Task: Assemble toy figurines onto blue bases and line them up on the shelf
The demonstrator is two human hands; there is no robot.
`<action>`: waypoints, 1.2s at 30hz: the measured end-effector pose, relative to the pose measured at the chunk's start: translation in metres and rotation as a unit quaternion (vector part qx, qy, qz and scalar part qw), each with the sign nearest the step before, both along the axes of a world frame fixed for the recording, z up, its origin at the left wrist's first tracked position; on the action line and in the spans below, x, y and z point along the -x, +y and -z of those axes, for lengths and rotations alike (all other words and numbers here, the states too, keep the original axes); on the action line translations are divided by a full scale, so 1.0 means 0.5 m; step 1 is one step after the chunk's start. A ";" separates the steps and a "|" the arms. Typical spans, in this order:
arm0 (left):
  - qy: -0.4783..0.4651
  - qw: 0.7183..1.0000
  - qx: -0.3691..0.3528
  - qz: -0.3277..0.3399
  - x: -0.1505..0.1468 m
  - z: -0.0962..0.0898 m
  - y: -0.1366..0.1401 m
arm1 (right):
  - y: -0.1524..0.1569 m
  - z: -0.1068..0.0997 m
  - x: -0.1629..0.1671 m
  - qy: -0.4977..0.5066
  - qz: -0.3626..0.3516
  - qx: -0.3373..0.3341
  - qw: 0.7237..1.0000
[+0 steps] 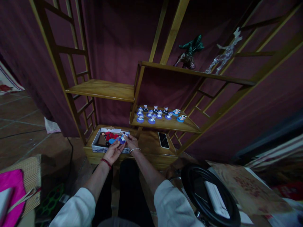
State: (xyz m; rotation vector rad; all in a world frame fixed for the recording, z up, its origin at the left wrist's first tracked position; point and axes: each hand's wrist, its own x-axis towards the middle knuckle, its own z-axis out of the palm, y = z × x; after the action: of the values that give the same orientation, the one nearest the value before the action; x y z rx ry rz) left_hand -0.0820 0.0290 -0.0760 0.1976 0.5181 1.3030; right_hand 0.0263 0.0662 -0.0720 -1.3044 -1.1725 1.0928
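Observation:
Between my two hands is a small figurine [122, 138] with a purple base and a white and blue body, held just over the box. The fingers of my left hand [114, 152] are closed on its base from the left and below. From the right, my right hand [131, 142] pinches it between thumb and fingers. Under and behind it, the open white cardboard box [96, 147] contains red, black and blue figurines [109, 136], partly covered by my hands. Several similar figurines [152, 119] with purple bases stand in rows on the shelf above, to the right.
A phone [163, 140] lies on the lower shelf [148, 145]. Beside the purple-based figurines are pink-headed ones [155, 109] and blue-based ones [181, 118]. A green-caped statue [191, 52] and a clear statue [223, 55] occupy the upper shelf. A black round stool [189, 183] stands at right.

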 end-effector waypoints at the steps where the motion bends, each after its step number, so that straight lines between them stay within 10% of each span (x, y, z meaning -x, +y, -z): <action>1: -0.002 1.000 -0.001 -0.001 0.000 0.001 0.000 | 0.001 0.001 0.001 -0.003 -0.002 -0.002 1.000; 36: -0.014 0.999 0.037 -0.014 0.007 -0.006 -0.002 | 0.022 -0.023 -0.007 -0.071 -0.080 -0.011 0.994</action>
State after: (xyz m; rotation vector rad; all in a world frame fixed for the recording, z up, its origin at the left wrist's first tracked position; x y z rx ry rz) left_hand -0.0857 0.0282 -0.0729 0.1098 0.5458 1.3089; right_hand 0.0296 0.0769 -0.0605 -1.3066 -1.4114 1.1121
